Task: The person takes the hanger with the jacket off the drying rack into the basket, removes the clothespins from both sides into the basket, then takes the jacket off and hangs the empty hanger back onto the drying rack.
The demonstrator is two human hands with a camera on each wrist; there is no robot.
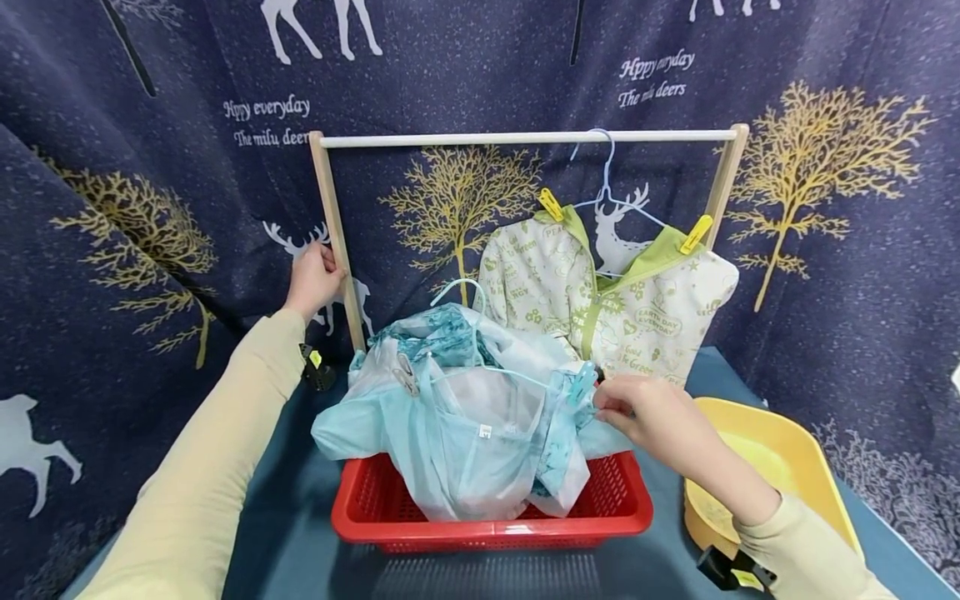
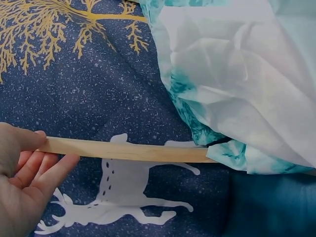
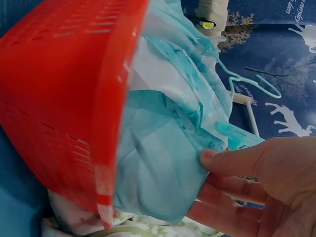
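Observation:
My left hand (image 1: 311, 279) pinches the left wooden post (image 2: 133, 150) of a small clothes rack, thumb on one side and fingers on the other. A light blue and white sheer garment (image 1: 465, 467) lies over the red basket (image 1: 491, 533), with a pale blue hanger (image 1: 480, 304) set in its neckline. Near its right shoulder, my right hand (image 1: 660, 412) holds the fabric, thumb in front and fingers behind in the right wrist view. A blue clothespin (image 1: 581, 383) grips the garment just beside that hand; a grey clothespin (image 1: 407, 375) is at the left shoulder.
From the rack's white bar (image 1: 450, 140) hangs a white and green printed jacket (image 1: 637, 317) on a blue hanger, held by yellow clothespins (image 1: 697, 233). A yellow basin (image 1: 780, 450) stands at the right of the basket. Behind is a dark blue patterned curtain (image 1: 480, 83).

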